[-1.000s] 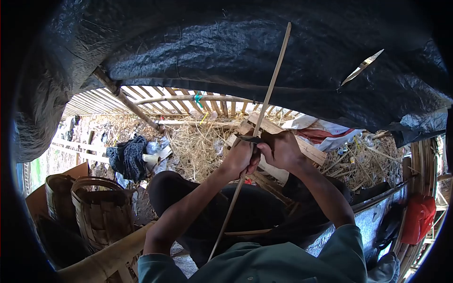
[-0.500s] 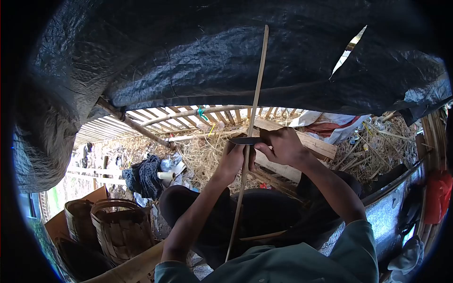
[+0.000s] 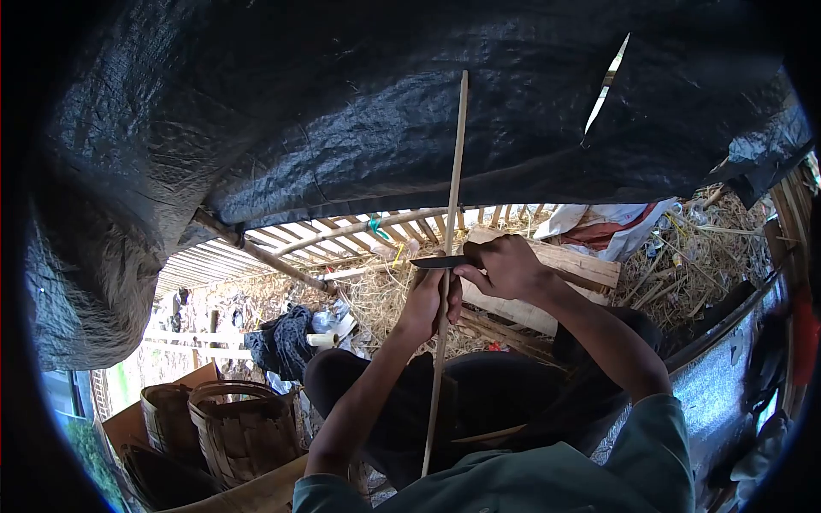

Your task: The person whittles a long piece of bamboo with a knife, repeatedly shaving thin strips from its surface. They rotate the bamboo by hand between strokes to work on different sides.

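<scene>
A long, thin strip of pale wood, perhaps bamboo (image 3: 457,162), runs nearly upright through the view, from the dark sheet down to my lap. My left hand (image 3: 425,303) is closed around its middle. In my right hand (image 3: 509,267) is a knife (image 3: 438,262), gripped by its handle, which my fingers mostly cover. The dark blade points left and lies across the strip, just above my left fingers. Whether the edge bites into the wood cannot be seen.
Black plastic sheeting (image 3: 385,111) hangs ahead, with a slit at right. Woven baskets (image 3: 244,432) stand at lower left. Wooden planks (image 3: 573,267) lie on straw beyond my hands. A dark cloth bundle (image 3: 282,342) is at left, and a slatted bamboo fence (image 3: 308,235) is behind.
The view has shifted, so the surroundings appear farther right and slightly lower. The strip stands more upright, its top lower in view. Both hands keep their hold, with the knife still across the strip.
</scene>
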A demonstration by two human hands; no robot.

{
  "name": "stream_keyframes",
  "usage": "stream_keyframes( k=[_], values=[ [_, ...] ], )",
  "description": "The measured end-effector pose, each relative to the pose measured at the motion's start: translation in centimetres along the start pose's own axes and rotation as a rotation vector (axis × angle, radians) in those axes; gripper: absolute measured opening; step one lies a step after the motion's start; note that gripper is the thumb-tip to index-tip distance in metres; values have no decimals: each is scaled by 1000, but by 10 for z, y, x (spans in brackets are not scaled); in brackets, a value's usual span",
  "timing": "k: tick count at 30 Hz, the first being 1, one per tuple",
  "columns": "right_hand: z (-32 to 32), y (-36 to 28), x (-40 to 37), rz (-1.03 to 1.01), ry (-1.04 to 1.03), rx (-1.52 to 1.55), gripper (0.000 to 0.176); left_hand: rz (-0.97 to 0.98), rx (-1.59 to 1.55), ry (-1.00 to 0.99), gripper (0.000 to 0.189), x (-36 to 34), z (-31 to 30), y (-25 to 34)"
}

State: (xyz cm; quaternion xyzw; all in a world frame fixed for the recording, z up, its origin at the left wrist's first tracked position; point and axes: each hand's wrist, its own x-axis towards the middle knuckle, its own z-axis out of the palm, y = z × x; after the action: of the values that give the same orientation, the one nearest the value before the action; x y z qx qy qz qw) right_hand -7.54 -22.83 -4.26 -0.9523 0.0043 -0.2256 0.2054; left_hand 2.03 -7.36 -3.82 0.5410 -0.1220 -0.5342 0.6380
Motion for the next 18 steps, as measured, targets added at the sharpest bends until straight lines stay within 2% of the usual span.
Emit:
stream_keyframes(
  k=[1, 4, 8, 9, 12, 13, 14, 18],
  values=[
    [-2, 0, -1, 4, -14, -5, 46, 30, 130, 28, 40, -5, 6, 3],
    [-12, -7, -4, 0, -46, 4, 48, 84, 235, 65, 36, -15, 9, -2],
    [-5, -10, -11, -48, -53, 30, 48, 11, 226, 23, 32, -25, -1, -4],
    [-2, -9, -12, -49, -65, 20, 48, 58, 256, -10, 29, -32, 3, 2],
    [-2, -14, -16, -61, -76, 14, 46, -11, 134, 122, 28, -41, 8, 12],
    [-4, -15, -15, -72, -69, 9, 45, 42, 196, 169, 27, -48, 10, 22],
    [-8, -17, -14, -77, -41, 13, 44, 111, 289, 133, 30, -58, 11, 36],
    [-18, -13, -12, -72, -23, 13, 43, 271, 280, 176, 29, -82, -15, 68]
  ],
)
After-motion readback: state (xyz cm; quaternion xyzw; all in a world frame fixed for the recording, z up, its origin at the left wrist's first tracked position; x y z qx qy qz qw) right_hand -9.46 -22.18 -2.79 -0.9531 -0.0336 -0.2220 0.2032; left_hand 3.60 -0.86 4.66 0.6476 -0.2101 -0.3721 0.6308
